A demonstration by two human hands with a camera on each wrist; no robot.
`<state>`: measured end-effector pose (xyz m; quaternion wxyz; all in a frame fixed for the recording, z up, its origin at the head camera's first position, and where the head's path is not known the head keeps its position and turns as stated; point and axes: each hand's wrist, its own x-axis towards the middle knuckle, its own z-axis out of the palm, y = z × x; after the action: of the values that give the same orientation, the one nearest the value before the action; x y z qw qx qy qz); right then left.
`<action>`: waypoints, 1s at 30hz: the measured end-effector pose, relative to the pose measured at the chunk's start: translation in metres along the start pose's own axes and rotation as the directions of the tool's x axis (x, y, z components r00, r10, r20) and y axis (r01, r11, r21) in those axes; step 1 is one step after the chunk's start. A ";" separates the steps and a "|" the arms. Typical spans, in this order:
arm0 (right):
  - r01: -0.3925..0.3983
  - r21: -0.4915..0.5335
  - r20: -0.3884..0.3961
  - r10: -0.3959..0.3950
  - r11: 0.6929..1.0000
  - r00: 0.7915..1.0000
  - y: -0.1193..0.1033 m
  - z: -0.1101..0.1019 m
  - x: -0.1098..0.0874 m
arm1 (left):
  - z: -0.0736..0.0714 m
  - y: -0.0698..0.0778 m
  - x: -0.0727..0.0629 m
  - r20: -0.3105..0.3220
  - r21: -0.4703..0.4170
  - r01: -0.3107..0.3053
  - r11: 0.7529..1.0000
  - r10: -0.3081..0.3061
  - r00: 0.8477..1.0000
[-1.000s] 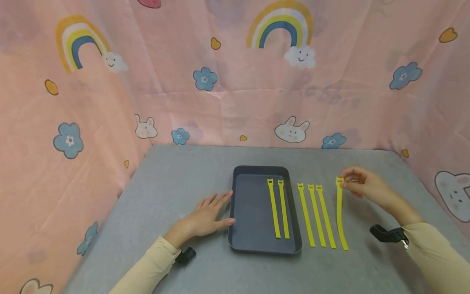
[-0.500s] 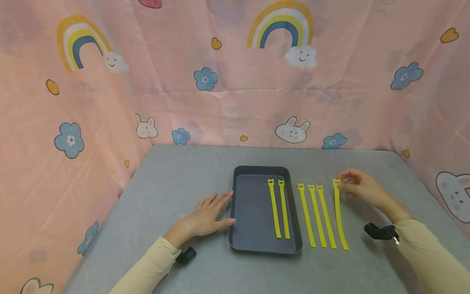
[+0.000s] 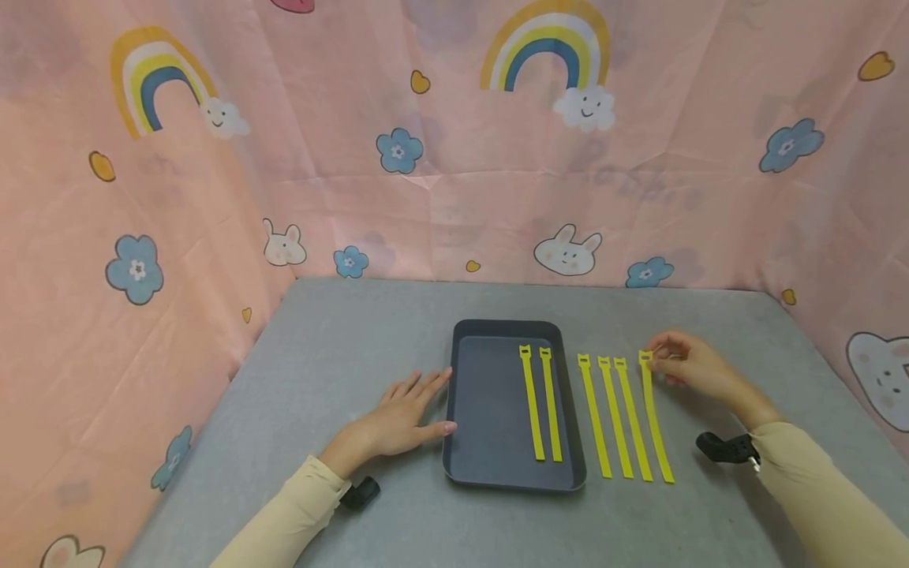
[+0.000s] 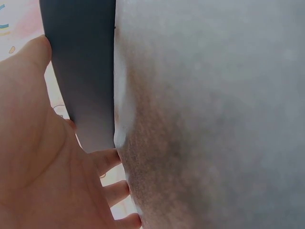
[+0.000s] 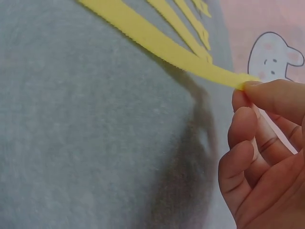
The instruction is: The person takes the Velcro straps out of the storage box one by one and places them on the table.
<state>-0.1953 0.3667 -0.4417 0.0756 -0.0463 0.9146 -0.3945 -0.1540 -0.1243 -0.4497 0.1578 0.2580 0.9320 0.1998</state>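
My right hand [image 3: 699, 371] pinches a yellow hook-and-loop cable tie [image 3: 654, 422] by its slotted head, between thumb and index finger. In the right wrist view that cable tie [image 5: 176, 57] bows upward, its head end off the table. Just left of it, three more yellow cable ties [image 3: 615, 418] lie side by side on the table. Two yellow cable ties [image 3: 542, 406] rest inside the dark grey tray [image 3: 483, 465], along its right half. With fingers spread, my left hand [image 3: 398, 422] touches the tray's left edge; the left wrist view shows the tray's wall [image 4: 86, 71] beside the thumb.
The grey table [image 3: 341, 315] runs back to a pink printed curtain [image 3: 440, 213], which also hangs at both sides. A black wrist device [image 3: 724, 448] sits below the right sleeve and another black device [image 3: 360, 494] by the left sleeve.
My right hand has moved left and slightly nearer, bringing the pinched cable tie's head closer to the three on the table. My left hand and the tray have stayed in place.
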 end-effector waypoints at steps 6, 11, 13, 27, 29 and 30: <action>0.005 -0.005 -0.002 -0.005 1.000 1.000 0.003 0.006 0.002 | -0.001 0.001 -0.001 0.001 -0.006 0.003 1.000 -0.003 1.000; 0.021 -0.002 0.014 -0.021 1.000 1.000 0.002 0.009 0.004 | 0.000 0.001 -0.001 0.003 -0.012 0.001 1.000 -0.001 1.000; 0.029 -0.002 0.020 -0.029 1.000 0.999 0.001 0.010 0.004 | -0.001 0.001 -0.001 0.001 -0.013 0.000 1.000 0.000 1.000; 0.021 -0.023 0.000 -0.021 1.000 1.000 0.001 0.015 0.005 | -0.002 0.002 -0.001 -0.001 -0.024 -0.004 1.000 0.004 1.000; 0.023 -0.025 -0.003 -0.023 0.999 1.000 0.001 0.015 0.006 | -0.002 0.002 -0.001 -0.001 -0.024 -0.004 1.000 0.004 1.000; 0.026 -0.026 -0.004 -0.026 0.999 1.000 0.001 0.016 0.006 | -0.002 0.002 -0.001 0.000 -0.021 -0.004 1.000 0.004 1.000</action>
<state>-0.1982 0.3557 -0.4539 0.0677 -0.0581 0.9192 -0.3837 -0.1536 -0.1240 -0.4470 0.1601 0.2582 0.9293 0.2099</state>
